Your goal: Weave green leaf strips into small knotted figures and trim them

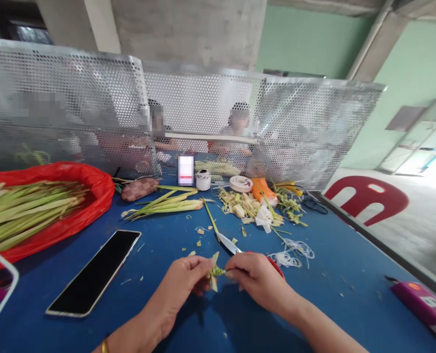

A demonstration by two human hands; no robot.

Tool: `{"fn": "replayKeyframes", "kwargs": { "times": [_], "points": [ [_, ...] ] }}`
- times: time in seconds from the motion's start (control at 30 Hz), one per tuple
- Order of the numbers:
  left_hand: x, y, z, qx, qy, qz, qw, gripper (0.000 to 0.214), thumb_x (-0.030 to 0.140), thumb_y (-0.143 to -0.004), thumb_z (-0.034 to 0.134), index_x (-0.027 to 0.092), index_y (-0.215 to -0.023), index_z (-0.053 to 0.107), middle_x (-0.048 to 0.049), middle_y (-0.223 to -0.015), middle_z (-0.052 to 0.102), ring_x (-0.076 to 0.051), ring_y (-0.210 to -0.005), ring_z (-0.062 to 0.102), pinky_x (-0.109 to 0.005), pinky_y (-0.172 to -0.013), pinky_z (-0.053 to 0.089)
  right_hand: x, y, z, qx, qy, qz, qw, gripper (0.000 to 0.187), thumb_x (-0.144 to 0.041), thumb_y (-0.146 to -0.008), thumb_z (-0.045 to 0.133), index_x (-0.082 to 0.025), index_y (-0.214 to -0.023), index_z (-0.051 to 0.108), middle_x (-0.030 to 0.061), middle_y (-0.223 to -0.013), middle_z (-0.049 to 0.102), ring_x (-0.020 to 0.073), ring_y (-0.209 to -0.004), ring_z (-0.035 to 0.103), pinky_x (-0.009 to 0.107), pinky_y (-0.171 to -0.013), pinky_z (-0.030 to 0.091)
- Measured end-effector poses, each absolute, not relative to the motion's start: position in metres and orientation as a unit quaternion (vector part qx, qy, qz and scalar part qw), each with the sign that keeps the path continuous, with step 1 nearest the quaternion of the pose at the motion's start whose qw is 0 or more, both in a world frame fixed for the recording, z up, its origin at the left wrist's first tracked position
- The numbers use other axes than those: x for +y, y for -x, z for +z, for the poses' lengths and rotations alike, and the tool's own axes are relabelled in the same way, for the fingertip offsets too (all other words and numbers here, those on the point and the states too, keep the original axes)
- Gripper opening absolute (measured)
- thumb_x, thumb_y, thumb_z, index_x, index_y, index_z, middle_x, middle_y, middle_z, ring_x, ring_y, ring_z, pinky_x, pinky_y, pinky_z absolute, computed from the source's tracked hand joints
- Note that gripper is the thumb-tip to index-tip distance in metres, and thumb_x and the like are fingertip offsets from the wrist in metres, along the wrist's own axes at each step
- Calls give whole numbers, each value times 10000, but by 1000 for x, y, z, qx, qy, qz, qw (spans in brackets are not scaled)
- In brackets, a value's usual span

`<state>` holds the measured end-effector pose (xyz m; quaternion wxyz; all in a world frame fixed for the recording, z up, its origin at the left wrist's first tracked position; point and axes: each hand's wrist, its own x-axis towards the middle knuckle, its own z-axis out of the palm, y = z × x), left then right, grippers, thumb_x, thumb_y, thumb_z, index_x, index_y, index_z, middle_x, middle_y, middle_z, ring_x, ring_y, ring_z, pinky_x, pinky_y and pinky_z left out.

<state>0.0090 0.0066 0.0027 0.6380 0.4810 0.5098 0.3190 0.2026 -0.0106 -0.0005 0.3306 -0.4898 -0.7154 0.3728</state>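
Between my two hands, low over the blue table, is a small braided piece of green and pale plant leaf [215, 271]. My left hand [186, 277] pinches its left side between thumb and fingers. My right hand [256, 277] is closed at its other end, pinching a thin strand that comes out of the piece. Scissors [229, 243] with red handles lie just beyond my right hand, which hides part of them. A long green leaf strip [211, 216] touches the blades. Farther off lies a bundle of leaf strips [169, 203].
A red bag [105, 189] of long leaves stands at left, near a black-screened phone [96, 274]. Tape [241, 184], leaf scraps [236, 208] and tangled white string [293, 252] lie beyond my right hand. A perforated metal screen [203, 98] closes the back; people sit behind it.
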Motion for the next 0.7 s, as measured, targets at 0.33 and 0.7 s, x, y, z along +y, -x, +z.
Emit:
{"fn": "replayKeyframes", "kwargs": {
  "times": [0.33, 0.7],
  "points": [
    [15, -9, -10, 531, -450, 320, 643, 507, 565, -583, 748, 158, -880, 693, -69, -835, 699, -136, -638, 591, -228, -562, 431, 73, -281, 17, -265, 619, 370, 640, 176, -289, -816, 673, -117, -815, 637, -17, -677, 607, 64, -493, 510, 182, -465, 410],
    [19, -8, -21, 523, -466, 326, 635, 434, 525, -630, 722, 162, -866, 690, -55, -801, 694, -119, -618, 581, -211, -544, 421, 31, -234, 58, -344, 529, 371, 682, 491, -536, -921, 458, -204, -562, 501, -31, -538, 494, 105, -521, 534, 253, -618, 496]
  ]
}}
